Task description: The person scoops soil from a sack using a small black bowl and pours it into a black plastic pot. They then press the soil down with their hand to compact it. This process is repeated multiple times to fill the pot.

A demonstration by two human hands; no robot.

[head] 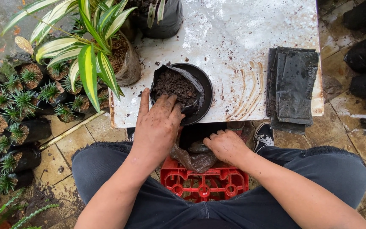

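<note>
- The white table (234, 38), stained and dusted with soil, serves as the landmark; the person sits at its near edge with both knees apart in dark trousers.
- On the table's near-left part stands a black nursery bag (176, 87) filled with dark soil, resting in a round black saucer (204, 91).
- The left hand (157, 123) lies over the table's near edge, its soiled fingers spread fairly wide and pressed against the bag's near side and soil, thumb out to the left.
- The right hand (226, 145) is below the table's near edge, between the knees, fingers curled narrow into a loose fist over a crumpled plastic bag of soil (195, 159); whether it truly grips the plastic cannot be told.
- That plastic bag rests on a red plastic crate (204, 184), just under the table's near edge.
- On the table's right part lies a stack of flat empty black bags (294, 87), well apart from the filled one.
- At the table's far-left corner stands a plant with long green-and-cream striped leaves (87, 55); another black bag (162, 19) stands at the far edge.
- On the tiled ground left of the table, many small spiky seedlings in black bags (18, 110) are crowded together.
- A dark shoe (263, 135) shows beneath the table's near edge, right of the right hand.
</note>
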